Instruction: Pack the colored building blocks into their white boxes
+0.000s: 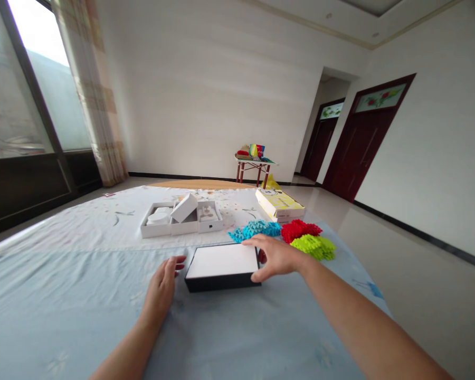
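A flat box [224, 262] with black sides and a white top lies on the cloth-covered table in front of me. My right hand [279, 257] is closed around its right end, thumb at the near corner and fingers at the far corner. Some of those fingers are hidden behind the box's end. Just off the left end, my left hand [164, 282] is open with its fingers stretched toward the box and nothing in it. A small gap shows between them.
Beyond the box are white open boxes [170, 229] with small white items. Blue [257, 229], red [300, 230] and lime-green [313, 247] textured bundles lie right of them. A yellow-and-white box [280, 205] stands behind. The tablecloth [83, 295] has wrinkles.
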Motion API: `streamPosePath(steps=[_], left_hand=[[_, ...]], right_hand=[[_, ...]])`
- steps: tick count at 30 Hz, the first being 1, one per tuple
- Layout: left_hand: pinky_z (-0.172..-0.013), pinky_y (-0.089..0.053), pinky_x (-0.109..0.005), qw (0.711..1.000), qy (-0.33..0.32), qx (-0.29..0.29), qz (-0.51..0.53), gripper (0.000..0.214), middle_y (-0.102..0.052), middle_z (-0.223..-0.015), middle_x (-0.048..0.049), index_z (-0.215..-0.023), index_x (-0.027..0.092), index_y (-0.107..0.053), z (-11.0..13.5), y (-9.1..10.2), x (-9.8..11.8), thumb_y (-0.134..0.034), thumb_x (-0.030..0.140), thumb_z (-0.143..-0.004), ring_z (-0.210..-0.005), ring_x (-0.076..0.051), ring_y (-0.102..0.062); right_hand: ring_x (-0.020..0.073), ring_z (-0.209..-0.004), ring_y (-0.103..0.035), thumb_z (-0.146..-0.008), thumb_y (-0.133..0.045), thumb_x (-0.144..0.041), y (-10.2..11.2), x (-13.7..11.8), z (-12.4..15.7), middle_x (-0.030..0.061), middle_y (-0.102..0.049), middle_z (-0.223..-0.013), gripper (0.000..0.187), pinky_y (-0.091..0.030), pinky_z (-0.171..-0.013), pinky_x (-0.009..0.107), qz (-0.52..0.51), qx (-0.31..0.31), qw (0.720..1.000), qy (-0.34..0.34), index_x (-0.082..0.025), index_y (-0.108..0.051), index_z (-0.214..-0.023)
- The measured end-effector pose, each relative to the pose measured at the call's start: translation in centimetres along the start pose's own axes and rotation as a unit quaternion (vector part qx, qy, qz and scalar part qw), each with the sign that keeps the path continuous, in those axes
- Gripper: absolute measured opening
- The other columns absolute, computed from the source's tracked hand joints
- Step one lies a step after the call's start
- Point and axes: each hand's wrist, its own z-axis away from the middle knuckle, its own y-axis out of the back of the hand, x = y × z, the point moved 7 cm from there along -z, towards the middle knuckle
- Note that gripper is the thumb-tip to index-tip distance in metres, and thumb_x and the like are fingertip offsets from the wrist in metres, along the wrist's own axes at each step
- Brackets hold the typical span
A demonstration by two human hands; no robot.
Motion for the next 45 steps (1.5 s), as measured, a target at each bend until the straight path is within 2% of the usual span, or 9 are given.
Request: streamPosePath(steps=[4, 7, 10, 17, 23, 30, 34, 39, 45], left_hand=[[-0.078, -0.049, -0.041, 1.000, 0.000, 0.002, -0.007, 0.058, -0.068, -0.084, -0.0093, -0.089, 0.015, -0.066, 0.0, -0.1, -0.2, -0.033, 0.062, -0.080, -0.082, -0.024, -0.063], [-0.080, -0.048, -0.040, 1.000, -0.002, -0.004, -0.022, 0.056, -0.068, -0.087, -0.0087, -0.089, 0.016, -0.066, -0.1, -0.4, -0.4, -0.034, 0.061, -0.080, -0.083, -0.024, -0.062], [-0.082, -0.047, -0.040, 0.999, 0.001, -0.005, -0.032, 0.056, -0.068, -0.086, -0.0082, -0.088, 0.016, -0.067, -0.1, -0.5, -0.4, -0.033, 0.060, -0.081, -0.084, -0.023, -0.062], [-0.082, -0.046, -0.040, 0.999, 0.009, 0.002, -0.047, 0.057, -0.068, -0.082, -0.0081, -0.084, 0.017, -0.067, 0.2, -0.5, 0.0, -0.031, 0.061, -0.081, -0.081, -0.024, -0.061], [-0.082, -0.045, -0.039, 0.998, 0.017, -0.009, -0.063, 0.056, -0.067, -0.085, -0.0071, -0.092, 0.018, -0.067, 0.6, -0.8, -0.1, -0.029, 0.058, -0.083, -0.085, -0.023, -0.060], [-0.082, -0.045, -0.036, 0.998, 0.010, -0.007, -0.067, 0.054, -0.067, -0.086, -0.0063, -0.092, 0.018, -0.067, 0.7, -0.9, 0.3, -0.029, 0.056, -0.085, -0.085, -0.022, -0.060], [-0.082, -0.045, -0.036, 0.997, 0.006, -0.007, -0.075, 0.053, -0.067, -0.085, -0.0056, -0.090, 0.019, -0.067, 0.7, -0.9, 0.5, -0.029, 0.056, -0.085, -0.085, -0.022, -0.061], [-0.083, -0.045, -0.036, 0.997, 0.005, -0.017, -0.078, 0.054, -0.066, -0.085, -0.0066, -0.090, 0.018, -0.067, 0.5, -1.0, 0.3, -0.028, 0.056, -0.084, -0.086, -0.022, -0.060], [-0.081, -0.046, -0.035, 0.995, 0.004, -0.022, -0.094, 0.053, -0.068, -0.083, -0.0054, -0.084, 0.019, -0.067, 0.1, -1.0, 0.1, -0.030, 0.058, -0.082, -0.084, -0.023, -0.061]], right_hand=[[0.0203, -0.083, -0.060, -0.048, -0.079, -0.044, 5.4, 2.6, -2.0, 0.0055, -0.058, -0.112, 0.084, -0.047, -0.077, 0.031, -0.028, 0.051, 0.997, -0.051, -0.024, -0.051, -0.125], [0.0228, -0.092, -0.059, -0.050, -0.077, -0.047, 9.4, 5.3, -4.6, 0.0065, -0.060, -0.110, 0.082, -0.045, -0.081, 0.032, 0.001, 0.163, 0.982, -0.094, -0.020, -0.052, -0.123], [0.0236, -0.096, -0.057, -0.053, -0.072, -0.054, 11.0, 8.5, -7.6, 0.0097, -0.059, -0.112, 0.079, -0.044, -0.082, 0.032, 0.059, 0.241, 0.951, -0.183, -0.016, -0.052, -0.120], [0.0264, -0.101, -0.056, -0.050, -0.070, -0.057, 8.4, 13.5, -12.5, 0.0166, -0.050, -0.116, 0.078, -0.044, -0.082, 0.033, 0.123, 0.294, 0.877, -0.359, -0.014, -0.054, -0.114], [0.0284, -0.098, -0.057, -0.049, -0.071, -0.058, 6.8, 16.5, -13.6, 0.0221, -0.050, -0.114, 0.082, -0.047, -0.078, 0.034, 0.133, 0.291, 0.848, -0.423, -0.008, -0.055, -0.112], [0.0304, -0.108, -0.052, -0.058, -0.069, -0.055, 5.3, 17.9, -13.8, 0.0204, -0.057, -0.109, 0.070, -0.044, -0.085, 0.037, 0.158, 0.226, 0.872, -0.404, -0.009, -0.057, -0.110], [0.0287, -0.112, -0.049, -0.074, -0.057, -0.046, 6.4, 16.2, -13.4, 0.0184, -0.049, -0.120, 0.052, -0.040, -0.089, 0.040, 0.173, 0.259, 0.868, -0.387, -0.014, -0.054, -0.115], [0.0242, -0.113, -0.047, -0.079, -0.051, -0.037, 8.6, 13.2, -12.8, 0.0114, -0.049, -0.122, 0.041, -0.037, -0.094, 0.034, 0.181, 0.315, 0.891, -0.274, -0.019, -0.055, -0.115], [0.0203, -0.106, -0.053, -0.082, -0.046, -0.039, 9.1, 15.7, -8.5, 0.0106, -0.059, -0.115, 0.041, -0.039, -0.089, 0.027, 0.129, 0.309, 0.894, -0.297, -0.014, -0.057, -0.112]])
